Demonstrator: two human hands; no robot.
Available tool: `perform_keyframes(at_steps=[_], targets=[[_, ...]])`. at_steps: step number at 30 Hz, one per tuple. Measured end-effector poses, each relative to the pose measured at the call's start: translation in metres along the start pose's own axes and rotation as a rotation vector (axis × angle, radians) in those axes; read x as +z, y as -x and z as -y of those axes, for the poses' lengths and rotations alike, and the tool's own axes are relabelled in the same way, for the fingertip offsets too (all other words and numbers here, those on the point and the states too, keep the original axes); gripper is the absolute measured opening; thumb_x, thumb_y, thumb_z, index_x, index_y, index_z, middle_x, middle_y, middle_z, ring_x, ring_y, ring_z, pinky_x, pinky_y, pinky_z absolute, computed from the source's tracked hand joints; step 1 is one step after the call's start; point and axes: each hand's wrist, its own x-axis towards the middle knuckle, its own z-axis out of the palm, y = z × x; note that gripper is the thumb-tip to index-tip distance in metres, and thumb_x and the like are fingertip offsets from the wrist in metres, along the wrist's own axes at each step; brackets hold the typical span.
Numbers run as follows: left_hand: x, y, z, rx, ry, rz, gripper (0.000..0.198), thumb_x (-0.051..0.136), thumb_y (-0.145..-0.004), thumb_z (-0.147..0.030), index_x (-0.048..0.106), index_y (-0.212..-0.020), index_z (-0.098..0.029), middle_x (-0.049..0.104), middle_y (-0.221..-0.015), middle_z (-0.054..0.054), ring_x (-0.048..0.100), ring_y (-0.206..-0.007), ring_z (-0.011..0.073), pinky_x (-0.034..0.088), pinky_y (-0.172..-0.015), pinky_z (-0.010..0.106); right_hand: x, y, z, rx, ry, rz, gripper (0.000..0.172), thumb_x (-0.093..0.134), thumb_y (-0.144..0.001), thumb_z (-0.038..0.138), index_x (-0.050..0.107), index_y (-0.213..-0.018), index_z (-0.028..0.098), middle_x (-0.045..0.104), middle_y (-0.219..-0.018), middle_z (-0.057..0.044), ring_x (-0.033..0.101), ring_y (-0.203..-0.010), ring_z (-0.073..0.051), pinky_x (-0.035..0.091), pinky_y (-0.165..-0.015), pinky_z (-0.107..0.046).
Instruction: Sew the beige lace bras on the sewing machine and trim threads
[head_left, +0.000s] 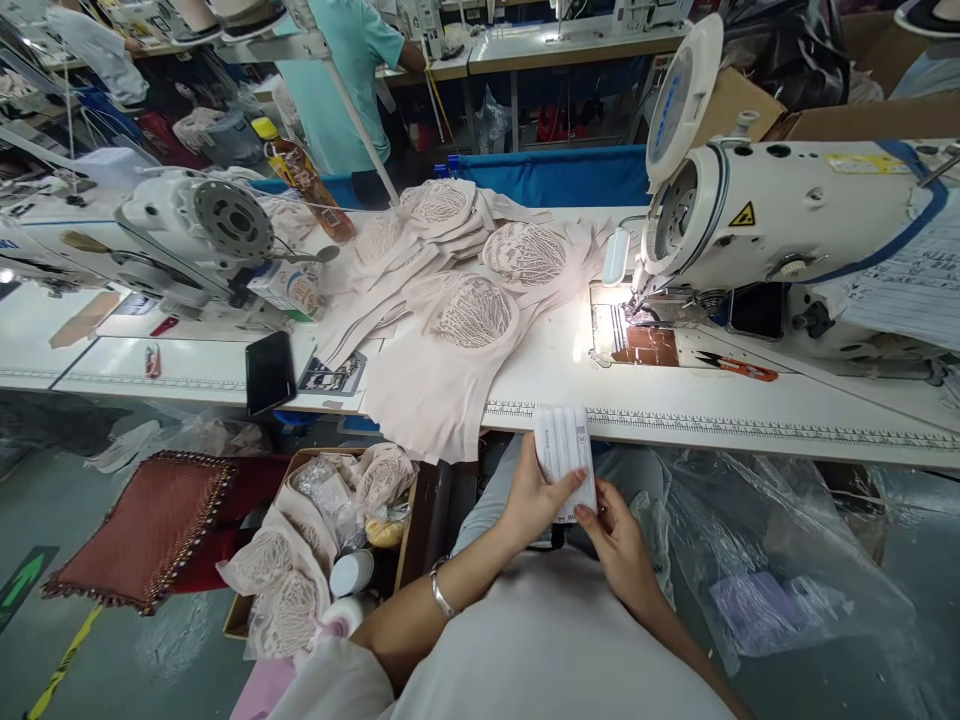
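Note:
Over my lap, just off the table's front edge, I hold a small stack of white printed slips [564, 445] in both hands. My left hand [534, 492] is closed round its left side, the thumb lying across the printed face. At the lower right corner my right hand [613, 535] pinches the stack between thumb and fingers. Pale pink bra pieces with lace cups [480, 312] lie heaped on the table ahead of my hands, one hanging over the front edge. The sewing machine [780, 215] stands to the right with its lamp lit.
Orange-handled thread snips [739, 367] lie by the machine. A black phone [270, 373] juts over the table edge at left, near a second sewing machine [187, 230] and a tilted bottle [304, 180]. Below left is a box [409, 560] of lace pieces; a person [337, 80] stands beyond.

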Motion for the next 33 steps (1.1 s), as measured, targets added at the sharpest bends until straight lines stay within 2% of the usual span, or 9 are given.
perform_keyframes(at_steps=[4, 10, 17, 23, 27, 30, 33], targets=[[-0.001, -0.005, -0.002, -0.005, 0.023, -0.049, 0.044, 0.071, -0.079, -0.054, 0.059, -0.103, -0.019, 0.066, -0.098, 0.005, 0.061, -0.092, 0.0222, 0.048, -0.083, 0.033, 0.003, 0.003, 0.000, -0.018, 0.030, -0.002, 0.037, 0.064, -0.090, 0.051, 0.060, -0.111, 0.021, 0.075, -0.104, -0.011, 0.073, -0.091, -0.027, 0.061, -0.078, -0.037], [0.005, -0.004, -0.004, 0.018, 0.002, -0.093, 0.043, 0.075, -0.074, -0.053, 0.059, -0.096, -0.019, 0.065, -0.084, 0.003, 0.058, -0.079, 0.0192, 0.046, -0.070, 0.029, 0.005, 0.008, -0.004, -0.054, 0.127, -0.016, 0.037, 0.063, -0.091, 0.050, 0.060, -0.113, 0.021, 0.075, -0.104, -0.012, 0.073, -0.091, -0.027, 0.062, -0.076, -0.037], [0.003, -0.007, -0.010, -0.005, 0.044, -0.084, 0.045, 0.076, -0.074, -0.054, 0.057, -0.095, -0.020, 0.063, -0.087, 0.002, 0.057, -0.081, 0.0191, 0.047, -0.074, 0.029, 0.004, 0.007, -0.002, -0.089, 0.139, -0.065, 0.034, 0.065, -0.090, 0.051, 0.061, -0.107, 0.022, 0.074, -0.092, -0.009, 0.072, -0.081, -0.024, 0.062, -0.072, -0.036], [-0.001, -0.012, -0.013, 0.011, 0.044, -0.090, 0.044, 0.075, -0.075, -0.054, 0.053, -0.095, -0.022, 0.062, -0.087, 0.000, 0.057, -0.080, 0.0174, 0.047, -0.073, 0.027, 0.004, 0.008, -0.008, -0.074, 0.021, 0.019, 0.046, 0.067, -0.090, 0.049, 0.057, -0.126, 0.022, 0.072, -0.116, -0.013, 0.072, -0.100, -0.027, 0.062, -0.084, -0.038], [-0.002, -0.012, -0.016, -0.007, 0.064, -0.103, 0.044, 0.075, -0.076, -0.053, 0.053, -0.098, -0.021, 0.063, -0.090, 0.002, 0.057, -0.082, 0.0180, 0.048, -0.075, 0.028, 0.004, 0.008, -0.002, -0.074, -0.032, 0.048, 0.043, 0.066, -0.091, 0.047, 0.057, -0.125, 0.022, 0.071, -0.119, -0.013, 0.071, -0.104, -0.026, 0.061, -0.087, -0.037], [-0.003, -0.008, -0.019, -0.003, 0.044, -0.070, 0.043, 0.076, -0.076, -0.053, 0.054, -0.097, -0.022, 0.063, -0.090, 0.002, 0.059, -0.084, 0.0194, 0.049, -0.077, 0.030, 0.003, 0.008, 0.003, -0.049, -0.019, 0.017, 0.039, 0.064, -0.093, 0.048, 0.058, -0.120, 0.022, 0.073, -0.113, -0.012, 0.072, -0.099, -0.025, 0.062, -0.084, -0.036], [-0.005, -0.005, -0.019, -0.051, 0.112, 0.083, 0.054, 0.085, -0.068, -0.049, 0.057, -0.105, -0.022, 0.065, -0.095, 0.003, 0.062, -0.088, 0.0219, 0.052, -0.079, 0.033, 0.005, 0.011, 0.004, -0.045, -0.025, 0.010, 0.037, 0.064, -0.093, 0.048, 0.058, -0.119, 0.022, 0.074, -0.110, -0.013, 0.073, -0.096, -0.027, 0.062, -0.079, -0.036]])
